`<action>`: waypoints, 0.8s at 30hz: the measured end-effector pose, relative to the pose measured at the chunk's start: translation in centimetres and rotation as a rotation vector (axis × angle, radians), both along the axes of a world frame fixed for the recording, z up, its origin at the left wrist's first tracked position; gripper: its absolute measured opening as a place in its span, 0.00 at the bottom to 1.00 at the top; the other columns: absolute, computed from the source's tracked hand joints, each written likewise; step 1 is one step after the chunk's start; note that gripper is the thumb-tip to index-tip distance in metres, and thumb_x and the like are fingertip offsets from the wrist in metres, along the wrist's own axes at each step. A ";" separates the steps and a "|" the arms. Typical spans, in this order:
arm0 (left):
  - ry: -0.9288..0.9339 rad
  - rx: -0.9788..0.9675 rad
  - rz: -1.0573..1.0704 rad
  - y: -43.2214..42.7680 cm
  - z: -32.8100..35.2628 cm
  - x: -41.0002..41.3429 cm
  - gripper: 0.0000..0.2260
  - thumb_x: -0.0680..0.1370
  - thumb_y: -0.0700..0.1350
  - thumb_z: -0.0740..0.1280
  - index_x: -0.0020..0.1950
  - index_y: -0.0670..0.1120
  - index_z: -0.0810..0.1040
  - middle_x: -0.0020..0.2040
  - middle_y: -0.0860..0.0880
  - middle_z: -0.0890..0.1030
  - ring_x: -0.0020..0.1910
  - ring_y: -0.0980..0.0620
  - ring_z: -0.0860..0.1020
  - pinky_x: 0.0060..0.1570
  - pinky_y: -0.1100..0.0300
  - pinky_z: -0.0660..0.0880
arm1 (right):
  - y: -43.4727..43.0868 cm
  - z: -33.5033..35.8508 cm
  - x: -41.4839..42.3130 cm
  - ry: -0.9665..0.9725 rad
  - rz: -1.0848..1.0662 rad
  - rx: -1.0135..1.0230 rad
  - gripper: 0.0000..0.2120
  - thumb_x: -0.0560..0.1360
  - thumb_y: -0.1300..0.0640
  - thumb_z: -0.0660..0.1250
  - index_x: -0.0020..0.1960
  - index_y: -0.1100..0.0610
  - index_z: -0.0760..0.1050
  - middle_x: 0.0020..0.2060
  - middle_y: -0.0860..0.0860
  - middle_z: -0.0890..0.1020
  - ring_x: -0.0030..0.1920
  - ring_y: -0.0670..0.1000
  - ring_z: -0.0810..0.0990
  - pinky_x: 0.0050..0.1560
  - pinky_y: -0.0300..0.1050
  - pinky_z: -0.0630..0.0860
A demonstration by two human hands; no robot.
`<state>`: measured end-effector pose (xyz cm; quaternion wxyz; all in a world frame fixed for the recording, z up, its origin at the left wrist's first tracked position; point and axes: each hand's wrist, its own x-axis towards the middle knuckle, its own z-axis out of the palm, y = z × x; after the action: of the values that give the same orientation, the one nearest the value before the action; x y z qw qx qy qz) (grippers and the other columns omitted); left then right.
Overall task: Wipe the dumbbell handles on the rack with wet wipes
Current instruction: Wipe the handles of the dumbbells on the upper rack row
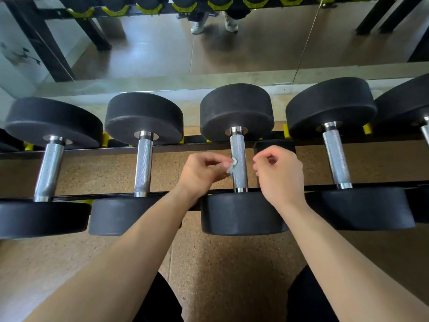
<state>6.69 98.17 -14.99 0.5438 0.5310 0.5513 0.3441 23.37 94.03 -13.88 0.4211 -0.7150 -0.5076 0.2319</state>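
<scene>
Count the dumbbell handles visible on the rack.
5: leftmost handle, second handle, middle handle by the wet wipe, fourth handle, and a partial handle at the right edge. Others may be hidden beyond both edges.

left hand [199, 173]: pinching wipe [232, 165] | right hand [281, 177]: fingers curled, empty
</scene>
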 end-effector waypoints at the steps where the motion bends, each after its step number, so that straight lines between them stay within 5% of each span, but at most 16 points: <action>1: -0.059 -0.038 0.013 -0.1 0.1 0.0 0.06 0.78 0.35 0.71 0.53 0.35 0.84 0.49 0.41 0.86 0.44 0.52 0.84 0.47 0.62 0.82 | 0.0 0.1 0.0 0.005 0.005 -0.009 0.08 0.79 0.59 0.65 0.46 0.52 0.82 0.40 0.45 0.83 0.42 0.42 0.81 0.38 0.30 0.69; 5: 0.006 -0.061 0.084 0.0 -0.2 0.5 0.09 0.73 0.39 0.77 0.52 0.40 0.85 0.46 0.45 0.86 0.44 0.53 0.84 0.47 0.63 0.81 | 0.0 0.3 0.0 -0.003 0.024 -0.029 0.08 0.79 0.59 0.65 0.45 0.52 0.81 0.39 0.46 0.83 0.41 0.42 0.80 0.37 0.30 0.68; 10: 0.159 0.030 0.126 0.9 0.3 1.4 0.05 0.71 0.45 0.80 0.40 0.48 0.86 0.41 0.52 0.86 0.46 0.53 0.85 0.55 0.53 0.81 | -0.1 0.4 0.0 -0.002 0.026 -0.030 0.08 0.79 0.58 0.65 0.44 0.52 0.81 0.38 0.46 0.82 0.40 0.43 0.80 0.37 0.32 0.70; 15: 0.279 0.162 0.154 1.5 1.7 2.8 0.04 0.72 0.46 0.79 0.40 0.51 0.86 0.40 0.56 0.85 0.43 0.60 0.82 0.49 0.65 0.78 | -0.2 0.5 -0.2 -0.012 0.016 -0.029 0.07 0.79 0.58 0.65 0.46 0.52 0.81 0.38 0.45 0.82 0.40 0.42 0.79 0.37 0.30 0.68; 20: 0.417 0.078 -0.076 -0.2 1.4 1.0 0.07 0.70 0.45 0.81 0.36 0.49 0.84 0.38 0.52 0.85 0.35 0.61 0.81 0.34 0.74 0.73 | -0.4 0.6 -0.2 -0.005 -0.008 -0.030 0.08 0.79 0.58 0.65 0.46 0.53 0.82 0.39 0.46 0.83 0.41 0.42 0.79 0.35 0.27 0.66; 24: 0.430 0.089 0.008 0.8 1.7 1.7 0.05 0.72 0.43 0.79 0.38 0.49 0.85 0.39 0.53 0.85 0.38 0.61 0.81 0.41 0.68 0.78 | -0.5 0.6 -0.2 0.015 -0.013 -0.016 0.08 0.79 0.58 0.65 0.46 0.53 0.82 0.39 0.46 0.83 0.40 0.42 0.79 0.36 0.28 0.67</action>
<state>8.41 99.01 -13.33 0.3884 0.6135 0.6410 0.2488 23.17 93.50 -13.25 0.4206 -0.7198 -0.4980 0.2386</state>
